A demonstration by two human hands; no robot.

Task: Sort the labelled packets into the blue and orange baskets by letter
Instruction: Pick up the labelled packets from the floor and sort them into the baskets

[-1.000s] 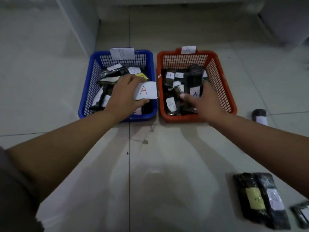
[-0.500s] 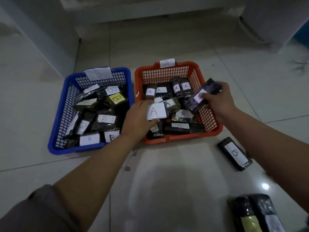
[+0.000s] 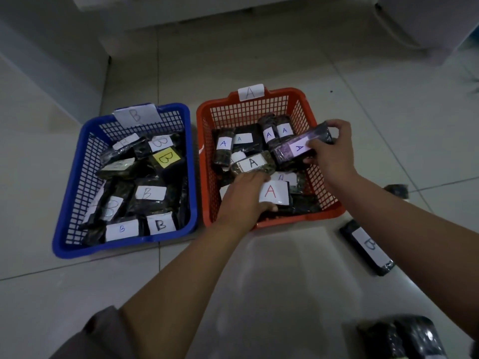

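Observation:
A blue basket (image 3: 64,203) tagged B holds several dark packets with B labels. Beside it on the right, an orange basket (image 3: 201,141) tagged A holds several packets marked A. My left hand (image 3: 242,196) is down inside the orange basket's front part and holds a dark packet with a red A label (image 3: 274,193). My right hand (image 3: 329,154) grips another dark packet with a blue A label (image 3: 298,149) over the basket's right side.
A dark packet marked B (image 3: 368,246) lies on the tiled floor right of the orange basket. Another small packet (image 3: 396,190) lies behind my right forearm. Two more dark packets (image 3: 404,338) sit at the bottom right. A white wall base runs along the back.
My left hand carried the red A packet from over the blue basket rightward into the orange basket. My right hand lifted its A packet from inside the orange basket to its right side.

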